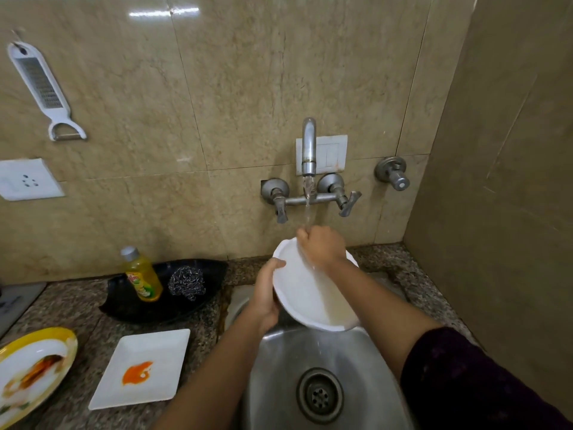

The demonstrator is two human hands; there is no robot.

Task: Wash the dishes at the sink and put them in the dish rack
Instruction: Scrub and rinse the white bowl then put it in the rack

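White plate (310,293) under tap (309,144), left hand (266,293) gripping rim, right hand (322,245) curled on top, bottle (142,274) label blurred

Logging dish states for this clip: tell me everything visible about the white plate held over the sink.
The white plate is round and glossy, with a raised rim, and wet. It is tilted over the steel sink, under the tap's running water. The left hand holds its left edge; the right hand curls over its top rim.
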